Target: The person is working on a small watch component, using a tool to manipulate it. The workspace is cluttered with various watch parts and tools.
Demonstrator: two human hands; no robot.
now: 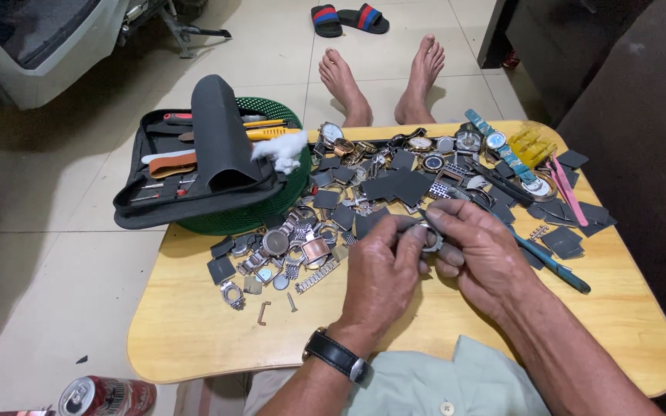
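Both my hands meet over the middle of a low yellow wooden table [194, 331]. My left hand [379, 277], with a black wristwatch on its wrist, and my right hand [475, 246] together pinch a small grey metal watch case [425, 235] between fingertips. Just beyond the hands lies a heap of watches, metal bracelets, watch cases and dark square pads [395, 185]. A blue-strapped watch [495, 142] lies at the far right of the heap.
An open black tool pouch [194, 166] with screwdrivers rests on a green basket [287, 200] at the table's left corner, white cloth [283, 146] beside it. A teal-handled tool [556, 266] and pink tweezers [568, 189] lie right. A red can [105, 394] stands on the floor.
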